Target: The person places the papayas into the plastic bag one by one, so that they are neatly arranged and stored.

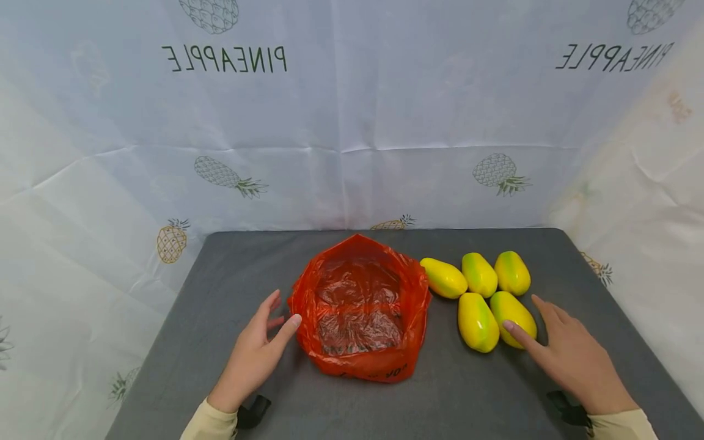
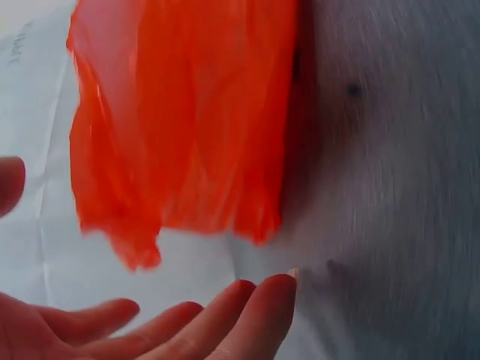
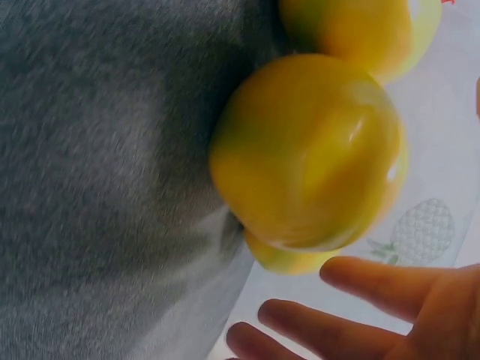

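Nearest are two cream sleeves (image 1: 211,421), each with a black piece at the wrist (image 1: 254,411). From them reach the hands, both wide and gripping nothing. The left hand (image 1: 253,354) has its fingers spread and thumb apart, just beside the left side of the red bag (image 1: 357,365); whether the thumb touches it, I cannot tell. The right hand (image 1: 577,360) is spread at the near right fruit (image 1: 513,308), thumb in front of it and fingers to its right; contact is unclear.

The bag sits around the middle of the grey tabletop (image 1: 440,403), mouth open, dark lettering low on its near side. Right of it are five yellow fruits with green streaks: two in the near row, side by side, and three behind, the leftmost tilted and close against the bag's rim.

Beyond the tabletop hangs a pale cloth (image 1: 396,104) printed with pineapples and mirrored "PINEAPPLE" lettering.
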A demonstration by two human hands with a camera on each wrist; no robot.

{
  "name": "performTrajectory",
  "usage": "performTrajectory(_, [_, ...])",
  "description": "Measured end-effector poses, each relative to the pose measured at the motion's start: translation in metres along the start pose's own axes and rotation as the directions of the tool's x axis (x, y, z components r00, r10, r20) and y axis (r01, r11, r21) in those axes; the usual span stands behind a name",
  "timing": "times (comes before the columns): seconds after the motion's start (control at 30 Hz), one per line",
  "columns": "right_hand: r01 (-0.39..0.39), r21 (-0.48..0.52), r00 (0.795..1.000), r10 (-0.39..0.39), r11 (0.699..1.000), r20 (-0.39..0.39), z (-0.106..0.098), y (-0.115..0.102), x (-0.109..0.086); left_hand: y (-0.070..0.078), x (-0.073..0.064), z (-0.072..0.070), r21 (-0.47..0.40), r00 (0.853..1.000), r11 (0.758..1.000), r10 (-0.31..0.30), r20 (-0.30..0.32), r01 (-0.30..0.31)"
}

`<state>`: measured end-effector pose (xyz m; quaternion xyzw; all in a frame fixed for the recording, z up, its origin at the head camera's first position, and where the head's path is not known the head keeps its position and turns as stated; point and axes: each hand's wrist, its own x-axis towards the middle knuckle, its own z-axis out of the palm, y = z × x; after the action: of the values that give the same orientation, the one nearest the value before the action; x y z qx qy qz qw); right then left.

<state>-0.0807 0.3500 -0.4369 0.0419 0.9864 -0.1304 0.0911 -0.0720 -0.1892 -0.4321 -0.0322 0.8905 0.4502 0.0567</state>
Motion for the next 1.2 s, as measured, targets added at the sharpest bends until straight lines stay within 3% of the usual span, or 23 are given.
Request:
performTrajectory(0.2, [-0.028, 0.03, 0.999, 0.027, 0.999, 0.022, -0.001, -0.005, 0.001, 0.001, 0.004, 0.011, -0.058, 0.997, 0.996, -0.058, 0.041, 0.06])
performTrajectory(0.37, [-0.006, 0.062, 1.0, 0.006, 0.998, -0.007, 0.001, -0.01, 0.001, 0.001, 0.006, 0.015, -0.101, 0.993, 0.989, -0.099, 0.062, 0.105])
performTrajectory(0.57, [0.008, 0.064, 0.999, -0.006, 0.998, -0.042, 0.001, -0.018, 0.003, 0.001, 0.008, 0.019, -0.177, 0.991, 0.977, -0.104, 0.088, 0.118])
performTrajectory(0.73, [0.006, 0.056, 0.999, -0.003, 0.998, -0.054, 0.001, -0.022, 0.007, 0.0, 0.009, 0.022, -0.188, 0.989, 0.972, -0.123, 0.085, 0.138])
performTrajectory(1.2, [-0.003, 0.06, 0.997, 0.007, 0.998, -0.071, -0.003, -0.024, 0.004, -0.006, 0.01, 0.023, -0.238, 0.99, 0.964, -0.096, 0.105, 0.119])
